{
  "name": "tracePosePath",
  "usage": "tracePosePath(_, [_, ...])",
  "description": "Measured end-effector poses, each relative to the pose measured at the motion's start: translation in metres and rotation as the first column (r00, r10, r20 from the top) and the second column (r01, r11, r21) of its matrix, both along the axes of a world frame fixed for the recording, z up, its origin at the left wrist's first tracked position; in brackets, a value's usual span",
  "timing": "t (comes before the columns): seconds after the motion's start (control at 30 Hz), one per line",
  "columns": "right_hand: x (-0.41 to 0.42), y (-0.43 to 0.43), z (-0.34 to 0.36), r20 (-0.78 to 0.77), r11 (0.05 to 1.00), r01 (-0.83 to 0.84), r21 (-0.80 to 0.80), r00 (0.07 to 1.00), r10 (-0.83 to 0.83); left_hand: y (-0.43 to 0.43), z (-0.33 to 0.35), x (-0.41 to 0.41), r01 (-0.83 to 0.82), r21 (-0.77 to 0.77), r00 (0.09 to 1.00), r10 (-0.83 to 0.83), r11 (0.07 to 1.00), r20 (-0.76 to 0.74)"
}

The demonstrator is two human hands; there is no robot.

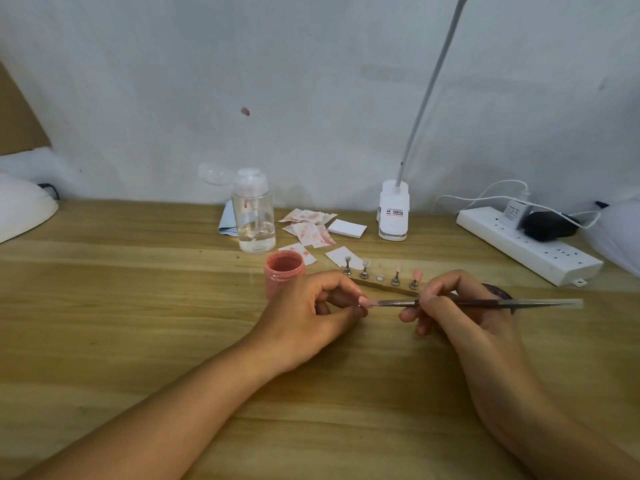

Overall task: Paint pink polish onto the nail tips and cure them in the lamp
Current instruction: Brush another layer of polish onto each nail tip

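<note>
My left hand (311,313) pinches a small nail tip on its stand (367,304) between thumb and fingers. My right hand (460,313) grips a thin brush (485,302) held level, and its bristle end touches the pink tip. Just behind my left hand stands an open pink polish jar (284,271). A strip (384,287) behind my hands carries several metal stands: two at the left (347,266) hold pale tips, two at the right (415,277) hold pink ones. The white curing lamp (20,209) lies at the far left edge.
A clear pump bottle (254,216) stands behind the jar, with pink-stained wipes (308,226) and a white pad (347,228) beside it. A clip desk lamp (393,216) rises at the back. A white power strip (526,244) with plugs lies at the right.
</note>
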State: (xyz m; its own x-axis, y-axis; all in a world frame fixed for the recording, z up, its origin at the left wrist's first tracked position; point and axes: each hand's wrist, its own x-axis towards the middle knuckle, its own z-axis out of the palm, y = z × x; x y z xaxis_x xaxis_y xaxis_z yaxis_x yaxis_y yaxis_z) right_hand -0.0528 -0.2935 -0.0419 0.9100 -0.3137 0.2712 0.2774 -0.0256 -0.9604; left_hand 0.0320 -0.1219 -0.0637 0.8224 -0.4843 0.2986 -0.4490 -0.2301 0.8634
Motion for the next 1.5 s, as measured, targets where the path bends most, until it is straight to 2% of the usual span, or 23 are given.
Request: tracePosePath(1.5, [-0.0015, 0.0003, 0.0027, -0.004, 1.0, 0.015, -0.001, 1.0, -0.015, -0.0005, 0.0014, -0.0017, -0.01, -0.003, 1.0, 0.01, 1.0, -0.014])
